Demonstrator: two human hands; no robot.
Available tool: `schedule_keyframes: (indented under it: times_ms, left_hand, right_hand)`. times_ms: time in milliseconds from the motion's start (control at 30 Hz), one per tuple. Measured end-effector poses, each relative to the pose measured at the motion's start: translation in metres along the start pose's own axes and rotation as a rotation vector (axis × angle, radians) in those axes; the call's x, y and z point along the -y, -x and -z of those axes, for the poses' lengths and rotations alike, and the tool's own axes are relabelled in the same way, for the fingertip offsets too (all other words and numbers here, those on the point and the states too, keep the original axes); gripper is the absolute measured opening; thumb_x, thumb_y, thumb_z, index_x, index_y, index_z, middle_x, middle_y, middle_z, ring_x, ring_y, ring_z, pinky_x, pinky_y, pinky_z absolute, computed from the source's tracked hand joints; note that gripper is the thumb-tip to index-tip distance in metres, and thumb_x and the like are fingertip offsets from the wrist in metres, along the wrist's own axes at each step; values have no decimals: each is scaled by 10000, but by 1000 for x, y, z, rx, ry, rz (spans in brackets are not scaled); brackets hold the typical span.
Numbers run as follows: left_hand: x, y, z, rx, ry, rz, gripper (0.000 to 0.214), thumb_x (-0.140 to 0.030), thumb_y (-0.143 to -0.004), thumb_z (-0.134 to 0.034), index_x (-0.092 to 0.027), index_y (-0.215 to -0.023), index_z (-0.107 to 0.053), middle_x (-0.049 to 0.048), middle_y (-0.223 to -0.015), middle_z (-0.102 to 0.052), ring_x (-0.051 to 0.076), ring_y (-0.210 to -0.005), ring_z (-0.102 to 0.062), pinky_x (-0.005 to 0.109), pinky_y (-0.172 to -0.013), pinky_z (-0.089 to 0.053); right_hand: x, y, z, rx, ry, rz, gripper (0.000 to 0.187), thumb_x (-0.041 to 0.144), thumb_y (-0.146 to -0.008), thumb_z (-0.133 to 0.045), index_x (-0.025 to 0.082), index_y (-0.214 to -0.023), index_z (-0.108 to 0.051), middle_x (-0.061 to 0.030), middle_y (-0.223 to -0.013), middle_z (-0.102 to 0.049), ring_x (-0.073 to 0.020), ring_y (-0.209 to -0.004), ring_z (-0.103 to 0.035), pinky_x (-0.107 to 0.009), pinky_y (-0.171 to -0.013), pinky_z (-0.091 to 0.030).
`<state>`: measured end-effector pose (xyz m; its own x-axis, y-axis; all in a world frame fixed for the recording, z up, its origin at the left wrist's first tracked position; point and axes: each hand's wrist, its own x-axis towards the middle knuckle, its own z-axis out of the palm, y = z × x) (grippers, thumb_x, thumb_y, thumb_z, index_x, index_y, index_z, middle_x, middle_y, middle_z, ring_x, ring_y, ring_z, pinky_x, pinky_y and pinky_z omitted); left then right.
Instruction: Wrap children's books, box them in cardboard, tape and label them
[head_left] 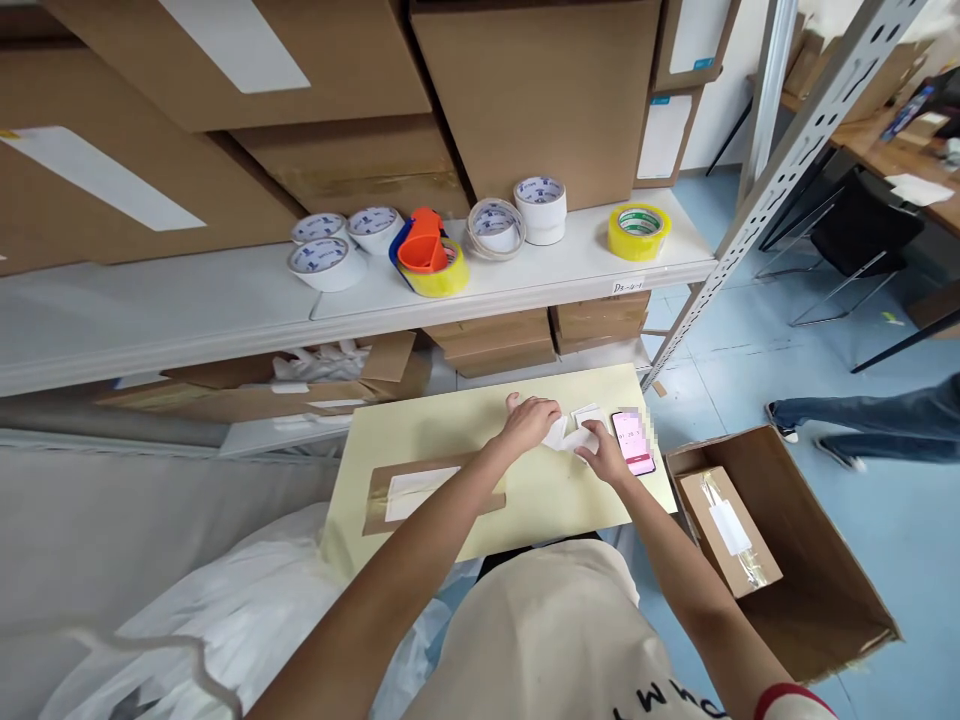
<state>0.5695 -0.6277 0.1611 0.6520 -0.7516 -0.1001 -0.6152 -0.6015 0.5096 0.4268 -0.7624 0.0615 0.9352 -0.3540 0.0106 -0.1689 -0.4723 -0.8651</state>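
At the pale yellow table, my left hand (531, 422) has its fingers closed at a small white paper slip (555, 432). My right hand (606, 457) pinches another white slip (579, 439) between thumb and fingers, close beside the first. Whether the two pieces are joined I cannot make out. Just beyond my right fingers lie more white slips (589, 413). A phone (634, 443) with a lit pink screen rests to the right of that hand. Under my left forearm lies a flat, taped cardboard box (379, 500) with a white label (420, 488), partly covered by the arm.
A white shelf (525, 275) ahead holds large cartons (536, 100), white tape rolls (326, 258), an orange tape dispenser (424, 245) and yellow tape (639, 232). An open carton (810, 620) with a taped box (731, 530) stands right. A person's legs (877, 420) show beyond.
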Motion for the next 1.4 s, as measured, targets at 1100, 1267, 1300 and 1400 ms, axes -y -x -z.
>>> schedule_keyframes:
  times_ms: [1100,1267,1300,1400]
  left_hand:
    - [43,188,45,-417,1164,231,325,-491,-699,-733,-176,-768,-697,37,-752,-728,199,-724,-674,313,-727,-535]
    - [65,225,64,-369,1307,131,409,-529,-704,-736,-170,-898,-721,70,-887,-743,213,-830,-680,335,-792,-547]
    - [68,233,66,-365,1373,125,430,-537,-695,-747,-173,-922,-715,68,-901,-739,203,-827,-678,342,-814,-546]
    - [78,254,71,-363,1570,119,441,-537,-655,-792,-181,-892,-684,33,-849,-716,161,-762,-670,356,-859,-544]
  right_hand:
    - [195,67,-75,-358,92,467,424,299,-856,-642,236,-1255,-515,-147,-1271,-604,-283,-1196,-561,-476,-956,-470]
    - [236,87,-111,-230,293,640,270,202,-932,-510,244,-1187,-589,-97,-1092,-708,-230,-1003,-664,-418,-898,-511]
    - [242,89,-116,-258,285,613,269,210,-933,-509,233,-1189,-589,-98,-1053,-718,-230,-958,-674,-404,-859,-528]
    - [256,96,-132,-278,240,553,239,247,-920,-536,224,-1145,-613,-91,-981,-734,-231,-873,-690,-377,-781,-555]
